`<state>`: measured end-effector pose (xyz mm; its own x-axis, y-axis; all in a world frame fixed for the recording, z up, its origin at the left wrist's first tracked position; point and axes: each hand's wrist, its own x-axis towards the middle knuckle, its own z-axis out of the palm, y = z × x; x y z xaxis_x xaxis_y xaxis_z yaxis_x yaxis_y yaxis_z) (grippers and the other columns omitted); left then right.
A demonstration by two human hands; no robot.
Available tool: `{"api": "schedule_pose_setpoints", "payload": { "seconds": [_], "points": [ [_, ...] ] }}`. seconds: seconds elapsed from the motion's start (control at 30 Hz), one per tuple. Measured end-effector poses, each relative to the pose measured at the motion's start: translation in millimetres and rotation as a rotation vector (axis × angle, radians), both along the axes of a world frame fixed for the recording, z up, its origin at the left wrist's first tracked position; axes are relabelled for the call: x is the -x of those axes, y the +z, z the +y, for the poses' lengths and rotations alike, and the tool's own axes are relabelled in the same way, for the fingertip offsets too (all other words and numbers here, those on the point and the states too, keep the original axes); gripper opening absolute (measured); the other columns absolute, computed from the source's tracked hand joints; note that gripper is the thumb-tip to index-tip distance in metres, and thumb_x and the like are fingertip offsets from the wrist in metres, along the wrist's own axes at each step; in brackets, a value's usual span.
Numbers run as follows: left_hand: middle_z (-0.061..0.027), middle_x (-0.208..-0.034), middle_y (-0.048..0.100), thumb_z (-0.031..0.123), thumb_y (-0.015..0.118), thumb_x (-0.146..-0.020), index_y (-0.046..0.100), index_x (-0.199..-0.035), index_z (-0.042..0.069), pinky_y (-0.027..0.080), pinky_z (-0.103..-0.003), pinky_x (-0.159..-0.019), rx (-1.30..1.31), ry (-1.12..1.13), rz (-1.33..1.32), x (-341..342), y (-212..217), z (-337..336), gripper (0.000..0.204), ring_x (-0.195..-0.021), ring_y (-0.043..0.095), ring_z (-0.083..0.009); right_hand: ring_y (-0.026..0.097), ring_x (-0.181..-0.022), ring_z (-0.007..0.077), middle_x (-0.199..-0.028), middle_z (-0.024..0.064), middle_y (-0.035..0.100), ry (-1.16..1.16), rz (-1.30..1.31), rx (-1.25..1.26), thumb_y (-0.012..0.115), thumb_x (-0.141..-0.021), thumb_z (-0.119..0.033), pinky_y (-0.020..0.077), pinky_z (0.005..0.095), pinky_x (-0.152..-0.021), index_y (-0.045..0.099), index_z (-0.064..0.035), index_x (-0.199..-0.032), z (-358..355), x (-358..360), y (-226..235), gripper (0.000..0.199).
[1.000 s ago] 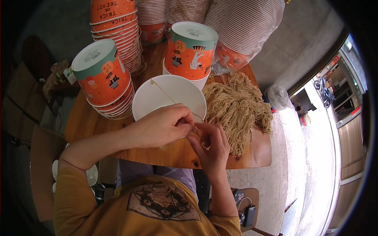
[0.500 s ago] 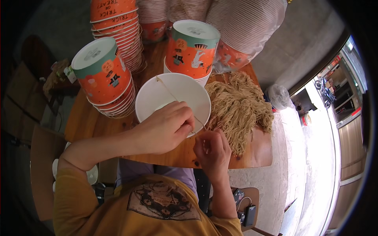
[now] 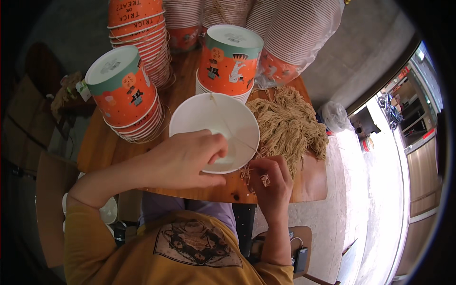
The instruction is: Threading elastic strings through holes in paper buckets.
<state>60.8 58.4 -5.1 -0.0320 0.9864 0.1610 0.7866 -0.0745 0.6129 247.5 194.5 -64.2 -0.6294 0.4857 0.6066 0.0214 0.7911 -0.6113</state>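
A white-lined paper bucket (image 3: 183, 111) tilts its opening toward me at the middle of the table. My left hand (image 3: 190, 154) grips its near-left rim, fingers inside and thumb outside. A thin string (image 3: 232, 130) runs from the far rim across the opening and over the right side. Just beyond the near-right rim, my right hand (image 3: 273, 185) is closed on the string's end, fingers curled. Small pale crumpled bits show in that palm, and a little tangle of brown strands (image 3: 245, 174) lies by its fingertips; what they are is hard to tell.
Upturned orange and green buckets stand in stacks at the left (image 3: 121, 92) and behind (image 3: 230, 61). Farther back are a tall orange stack (image 3: 137, 28) and plastic-wrapped stacks (image 3: 304, 28). A heap of tan strings (image 3: 289, 123) lies right on the wooden table (image 3: 311, 183).
The bucket has shifted right and tipped toward me. My left hand has let go of the string and taken the rim. My right hand has moved slightly right.
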Motion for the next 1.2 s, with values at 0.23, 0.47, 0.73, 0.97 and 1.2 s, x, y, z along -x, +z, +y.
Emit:
{"api": "schedule_pose_setpoints", "payload": {
  "seconds": [0.23, 0.47, 0.73, 0.97, 1.2],
  "points": [
    [-0.0047, -0.095, 0.057, 0.011, 0.069, -0.079, 0.064, -0.096, 0.006, 0.047, -0.035, -0.077, -0.318, -0.073, 0.378, 6, -20, -22, 0.018, -0.09, 0.056, -0.0242, 0.061, -0.072, 0.0234, -0.086, 0.0077, 0.059, 0.116, -0.077, -0.11, 0.071, -0.078, 0.002, 0.0503, 0.0328, -0.063, 0.068, -0.0054, -0.093, -1, -2, 32, 0.017],
    [-0.0074, -0.1, 0.056, 0.001, 0.065, -0.074, 0.061, -0.097, 0.006, 0.043, -0.037, -0.088, -0.456, 0.016, 0.484, 24, -22, -25, 0.023, -0.102, 0.053, -0.0268, 0.058, -0.069, 0.0263, -0.079, 0.0089, 0.056, 0.255, -0.165, 0.002, 0.068, -0.082, -0.003, 0.0474, 0.036, -0.061, 0.064, -0.0036, -0.087, 5, 36, 47, 0.006],
    [-0.0099, -0.094, 0.054, 0.003, 0.059, -0.084, 0.054, -0.094, 0.003, 0.044, -0.039, -0.083, -0.258, 0.122, -0.079, 18, -24, -15, 0.011, -0.094, 0.052, -0.0302, 0.064, -0.067, 0.0381, -0.069, 0.0165, 0.065, 0.081, -0.349, -0.106, 0.057, -0.092, -0.023, 0.0502, 0.0475, -0.059, 0.059, -0.0087, -0.085, 11, 85, 33, 0.016],
    [-0.0116, -0.09, 0.053, 0.012, 0.064, -0.085, 0.052, -0.089, 0.002, 0.044, -0.039, -0.082, -0.329, 0.365, 0.145, 13, -31, 11, 0.016, -0.092, 0.053, -0.0315, 0.064, -0.065, 0.0384, -0.065, 0.0171, 0.064, 0.086, -0.31, -0.016, 0.058, -0.092, -0.022, 0.0503, 0.0481, -0.06, 0.06, -0.0085, -0.085, 9, 90, 36, 0.015],
    [-0.0112, -0.094, 0.053, 0.007, 0.063, -0.08, 0.053, -0.086, 0.002, 0.043, -0.039, -0.084, -0.201, 0.389, 0.114, 13, -28, 16, 0.013, -0.097, 0.052, -0.0306, 0.064, -0.065, 0.0383, -0.066, 0.0177, 0.064, 0.059, -0.323, -0.034, 0.058, -0.091, -0.021, 0.0501, 0.0472, -0.06, 0.06, -0.0075, -0.084, 9, 90, 39, 0.015]
  ]
}}
